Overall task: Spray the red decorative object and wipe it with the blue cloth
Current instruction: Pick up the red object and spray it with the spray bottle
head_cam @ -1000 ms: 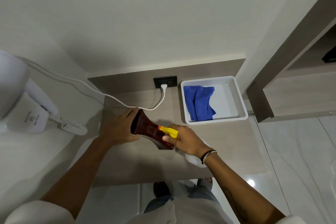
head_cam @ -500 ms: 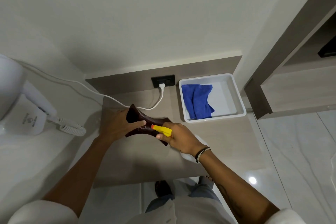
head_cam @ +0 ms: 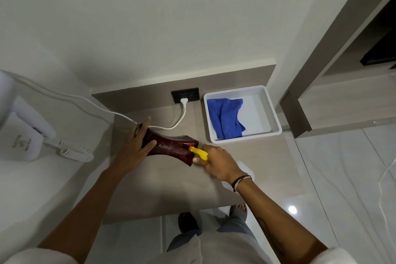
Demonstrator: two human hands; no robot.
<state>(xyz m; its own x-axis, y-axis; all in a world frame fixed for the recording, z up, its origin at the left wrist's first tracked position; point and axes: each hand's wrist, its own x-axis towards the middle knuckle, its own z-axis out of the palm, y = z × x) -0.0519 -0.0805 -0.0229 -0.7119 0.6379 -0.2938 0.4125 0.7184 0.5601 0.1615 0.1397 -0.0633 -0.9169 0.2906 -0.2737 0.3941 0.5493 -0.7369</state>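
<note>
left hand is gripping the red decorative object, its long axis lying left-right. right hand is squeezing the spray bottle, nozzle touching the obj's right end. blue cloth is lying nearer the right hand, in the tray.

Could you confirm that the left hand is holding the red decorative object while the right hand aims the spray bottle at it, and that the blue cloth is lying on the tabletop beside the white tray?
Not quite: the head view shows the blue cloth lying inside the white tray, not beside it. The rest holds: the left hand holds the red decorative object while the right hand aims the spray bottle at it.
</note>
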